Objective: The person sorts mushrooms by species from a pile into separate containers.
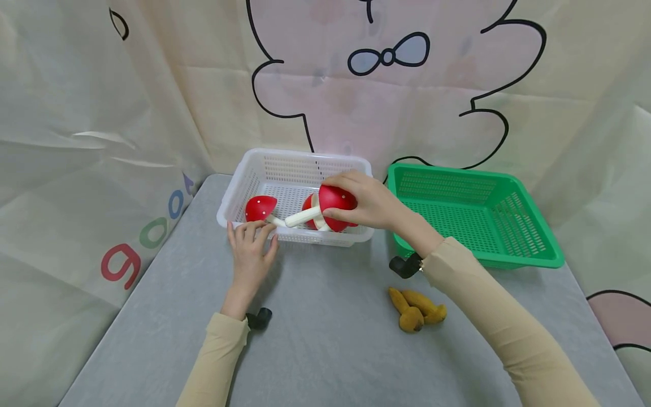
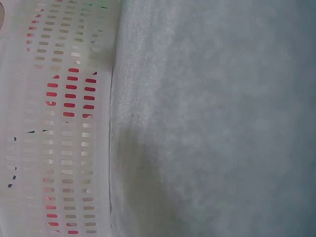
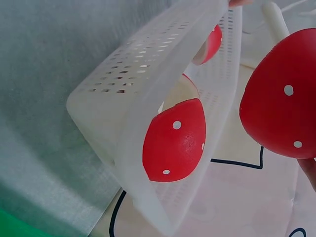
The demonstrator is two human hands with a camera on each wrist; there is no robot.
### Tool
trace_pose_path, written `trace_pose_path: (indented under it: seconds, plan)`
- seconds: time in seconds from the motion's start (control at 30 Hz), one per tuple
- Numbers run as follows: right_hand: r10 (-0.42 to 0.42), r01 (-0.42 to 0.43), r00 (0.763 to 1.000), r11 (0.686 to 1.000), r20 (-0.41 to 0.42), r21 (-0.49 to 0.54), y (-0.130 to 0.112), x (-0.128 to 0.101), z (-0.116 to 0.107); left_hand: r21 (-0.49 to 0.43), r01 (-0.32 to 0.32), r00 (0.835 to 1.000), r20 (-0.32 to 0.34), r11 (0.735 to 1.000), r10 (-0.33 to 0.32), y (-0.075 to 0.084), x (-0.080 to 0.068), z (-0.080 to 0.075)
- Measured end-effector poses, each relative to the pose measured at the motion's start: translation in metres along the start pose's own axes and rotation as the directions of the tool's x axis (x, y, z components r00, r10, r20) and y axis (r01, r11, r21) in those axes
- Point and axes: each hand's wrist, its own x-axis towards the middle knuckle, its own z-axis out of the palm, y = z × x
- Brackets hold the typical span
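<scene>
A white perforated basket [image 1: 300, 237] stands at the back of the table. My left hand [image 1: 249, 254] holds its front rim near the left corner, fingertips over the edge. My right hand [image 1: 363, 200] grips a toy mushroom [image 1: 335, 206] by its red, white-dotted cap, above the basket's right part. Its pale stem points left. Another toy mushroom [image 1: 260, 208] lies at the left inside the basket. Beneath the held one, more red and cream mushroom parts [image 1: 310, 204] show, partly hidden. The right wrist view shows a mushroom cap [image 3: 175, 140] in the basket beside the held mushroom [image 3: 284, 94].
A green perforated basket [image 1: 534, 261] stands to the right of the white one, behind my right forearm. Brown-yellow toy pieces [image 1: 419, 308] lie together on the grey table [image 1: 325, 339] in front of it. A printed cloth [image 1: 325, 90] hangs behind the table.
</scene>
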Motion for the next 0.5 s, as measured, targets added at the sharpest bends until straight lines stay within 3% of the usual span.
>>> trace_pose_path:
  seconds: [0.5]
  plan:
    - [0.033, -0.033, 0.999, 0.999, 0.019, -0.01, 0.012, 0.025, 0.016, -0.008, -0.001, 1.0, -0.001, 1.0, 0.001, -0.002, 0.0, 0.001]
